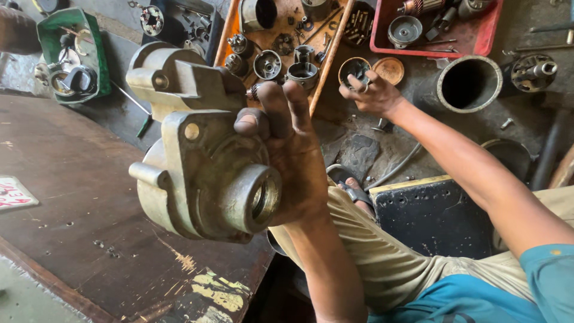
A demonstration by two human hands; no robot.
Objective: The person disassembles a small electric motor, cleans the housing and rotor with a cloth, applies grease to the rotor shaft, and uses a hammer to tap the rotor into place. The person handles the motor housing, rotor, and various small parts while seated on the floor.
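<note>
Partly hidden: small tin [354, 70] under right hand [373, 96]

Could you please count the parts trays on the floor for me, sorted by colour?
Green tray: 1
Orange tray: 1
Red tray: 1
Total: 3

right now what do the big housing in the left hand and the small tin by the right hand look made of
The housing looks like cast metal, probably aluminium: dull grey-gold skin, thick rounded walls, a brighter bore at the round snout. The left hand holds it in a full grip. The small tin at the right hand looks like thin sheet metal with a brassy, tarnished rim; I can't tell the exact metal.
</note>
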